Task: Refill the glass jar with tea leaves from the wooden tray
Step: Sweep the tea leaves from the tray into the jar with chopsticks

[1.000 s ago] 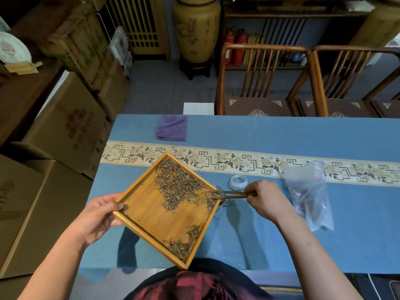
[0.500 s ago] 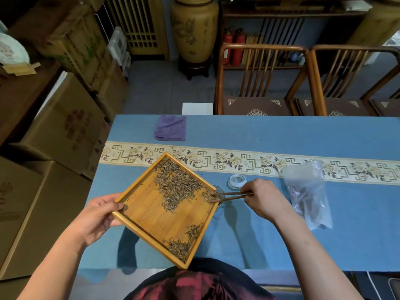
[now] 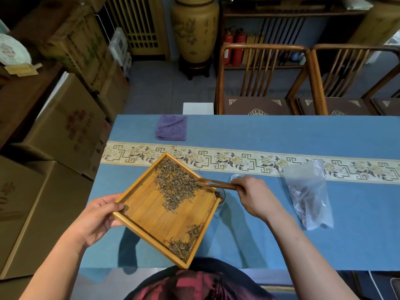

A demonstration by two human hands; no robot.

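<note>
The square bamboo-coloured wooden tray point(image 3: 171, 215) is held above the blue tablecloth point(image 3: 270, 234), turned like a diamond. The left hand point(image 3: 97, 217) grips its left corner, thumb curled over the rim. Dark, needle-like tea leaves point(image 3: 176, 186) lie heaped toward the tray's far corner, with a smaller clump at its near corner. The right hand point(image 3: 254, 197) pinches brown wooden tongs point(image 3: 218, 184) closed-fingered, their tips in the leaves at the tray's right edge. The small clear glass jar point(image 3: 220, 197) stands on the cloth just under the tray's right corner — partly hidden, some leaves inside. Right of the tray lies a crumpled clear plastic bag point(image 3: 308, 193); beyond it, a folded purple cloth point(image 3: 171, 128).
</note>
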